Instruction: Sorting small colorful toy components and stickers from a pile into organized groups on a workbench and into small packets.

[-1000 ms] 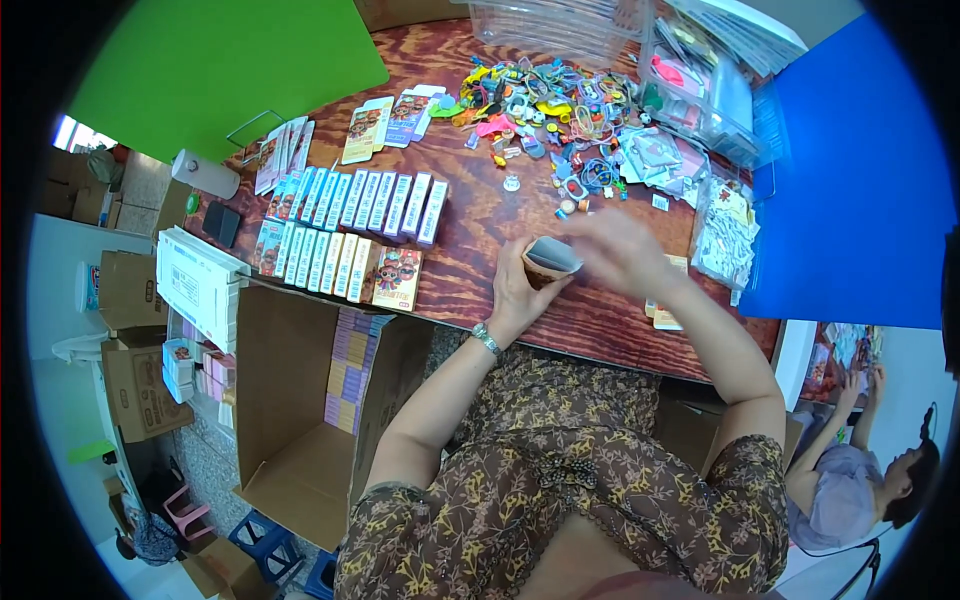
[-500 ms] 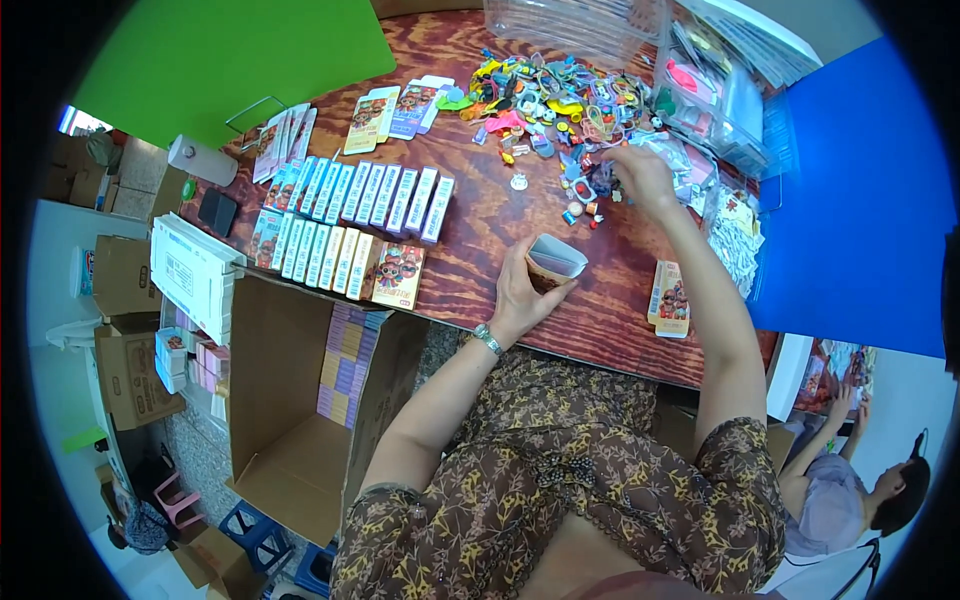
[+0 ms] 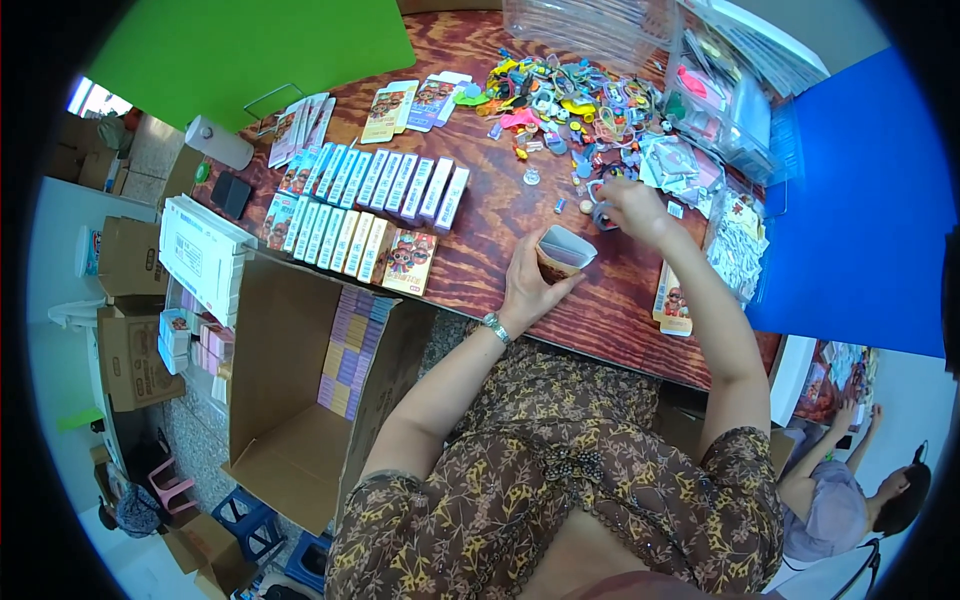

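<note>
Head view: the left hand is curled around a small carton, thumb on one side and fingers on the other, holding it above the near part of the dark red wood-grained surface. The carton's top is open, showing a pale inside. The right hand is just beyond it to the right, fingers bent and tips drawn together at a small grey ring-like trinket — whether it is gripped or only touched, I cannot tell.

Past the right hand spreads a heap of colourful trinkets, with pale packets at its right edge. A bag of white pieces lies farther right, and a flat carton lies near the right forearm. To the left stand two rows of closed cartons — beside them, below the surface's edge, is an open cardboard box.
</note>
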Action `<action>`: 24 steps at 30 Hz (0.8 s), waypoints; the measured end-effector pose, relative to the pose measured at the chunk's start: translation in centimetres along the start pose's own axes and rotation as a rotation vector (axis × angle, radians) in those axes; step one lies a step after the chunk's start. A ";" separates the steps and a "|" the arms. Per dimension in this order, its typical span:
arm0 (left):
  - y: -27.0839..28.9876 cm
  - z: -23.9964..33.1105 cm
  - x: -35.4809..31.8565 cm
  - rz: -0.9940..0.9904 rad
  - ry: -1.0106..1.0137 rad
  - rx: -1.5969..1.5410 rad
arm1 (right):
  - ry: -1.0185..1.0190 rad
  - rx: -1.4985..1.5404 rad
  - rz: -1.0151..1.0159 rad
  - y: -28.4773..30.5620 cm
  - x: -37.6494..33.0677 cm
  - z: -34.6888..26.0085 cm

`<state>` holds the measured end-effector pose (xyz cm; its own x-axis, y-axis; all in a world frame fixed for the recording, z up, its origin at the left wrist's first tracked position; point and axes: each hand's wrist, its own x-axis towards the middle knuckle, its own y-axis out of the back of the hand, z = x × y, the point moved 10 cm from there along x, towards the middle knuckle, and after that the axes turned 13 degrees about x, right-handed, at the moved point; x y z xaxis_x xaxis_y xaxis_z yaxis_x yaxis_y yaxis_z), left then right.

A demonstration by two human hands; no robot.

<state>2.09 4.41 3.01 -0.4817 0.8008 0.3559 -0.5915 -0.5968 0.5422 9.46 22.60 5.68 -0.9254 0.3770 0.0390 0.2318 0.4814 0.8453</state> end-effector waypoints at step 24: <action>-0.4 1.2 0.2 -0.079 0.015 0.120 | 0.119 0.419 0.016 5.9 -1.3 -14.8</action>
<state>3.00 4.84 3.82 -0.4465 0.8439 0.2975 -0.5468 -0.5205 0.6558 7.64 13.26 18.52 -0.9431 0.3050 0.1325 0.3255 0.7652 0.5554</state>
